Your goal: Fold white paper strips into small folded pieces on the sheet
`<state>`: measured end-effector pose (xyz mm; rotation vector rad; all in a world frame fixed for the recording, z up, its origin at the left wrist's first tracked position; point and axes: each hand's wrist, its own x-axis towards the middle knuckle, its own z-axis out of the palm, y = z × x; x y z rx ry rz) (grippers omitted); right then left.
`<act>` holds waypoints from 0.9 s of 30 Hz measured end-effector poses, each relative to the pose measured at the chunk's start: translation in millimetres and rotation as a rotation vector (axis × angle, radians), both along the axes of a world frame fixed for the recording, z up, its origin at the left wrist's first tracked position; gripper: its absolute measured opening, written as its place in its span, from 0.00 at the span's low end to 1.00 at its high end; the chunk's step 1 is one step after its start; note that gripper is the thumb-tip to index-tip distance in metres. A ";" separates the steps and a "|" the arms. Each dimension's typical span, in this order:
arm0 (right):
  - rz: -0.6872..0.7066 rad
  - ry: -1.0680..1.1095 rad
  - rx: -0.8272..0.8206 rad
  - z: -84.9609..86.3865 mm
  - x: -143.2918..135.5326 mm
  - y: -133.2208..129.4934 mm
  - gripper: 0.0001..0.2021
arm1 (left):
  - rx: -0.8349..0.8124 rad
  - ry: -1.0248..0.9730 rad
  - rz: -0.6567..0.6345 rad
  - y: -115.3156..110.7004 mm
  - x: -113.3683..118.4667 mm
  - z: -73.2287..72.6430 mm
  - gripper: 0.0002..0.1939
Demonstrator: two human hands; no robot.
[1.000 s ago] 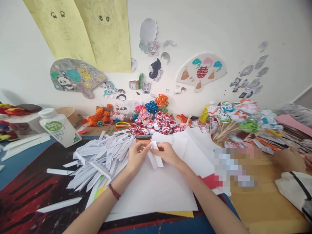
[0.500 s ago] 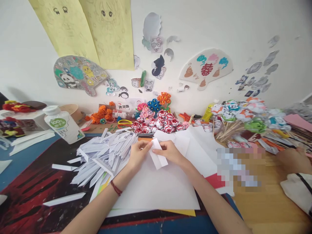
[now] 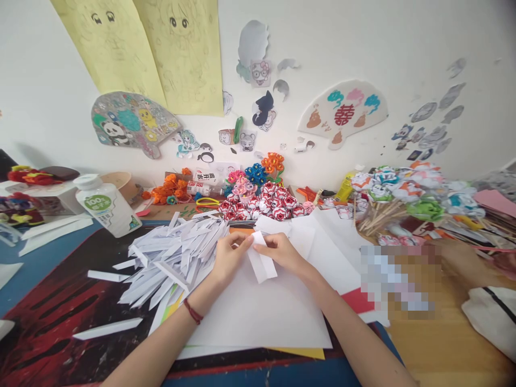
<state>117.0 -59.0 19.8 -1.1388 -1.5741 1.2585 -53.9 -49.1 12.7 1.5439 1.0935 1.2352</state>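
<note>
Head view: left hand [image 3: 231,252] and right hand [image 3: 282,252] both pinch the upper end of a creased white paper piece [image 3: 263,267], raised over a white sheet [image 3: 258,320], right of a heap of folded strips [image 3: 173,260]. Risk (judgement): uneven finger pressure could skew the crease; a leftward sweep could scatter the loosely piled strips.

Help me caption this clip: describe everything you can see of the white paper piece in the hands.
The white paper piece is plain and oblong, with what looks like a lengthwise fold. It slants, upper end leaning left. The left hand and right hand pinch it near the top; its lower end shows over the large white sheet. Whether those two touch is unclear.
</note>
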 end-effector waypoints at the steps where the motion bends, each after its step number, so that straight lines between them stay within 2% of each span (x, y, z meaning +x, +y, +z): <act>1: 0.000 0.014 -0.006 0.3 -0.5 -0.3 0.18 | 0.009 0.001 -0.008 0.1 -0.4 -0.1 0.16; 7: 0.010 0.065 0.013 2.9 0.6 -0.4 0.17 | 0.021 -0.014 -0.063 1.9 -2.3 1.6 0.14; 13: 0.011 0.068 -0.002 3.8 1.6 -0.8 0.18 | 0.080 0.038 -0.027 -0.4 -3.0 9.0 0.13; 20: 0.041 0.093 -0.022 1.9 1.4 -0.6 0.18 | 0.096 0.060 -0.051 -3.0 -3.0 13.2 0.14; 27: -0.051 0.143 -0.012 4.2 0.4 -0.3 0.18 | 0.173 0.214 -0.080 -3.6 -3.4 12.2 0.15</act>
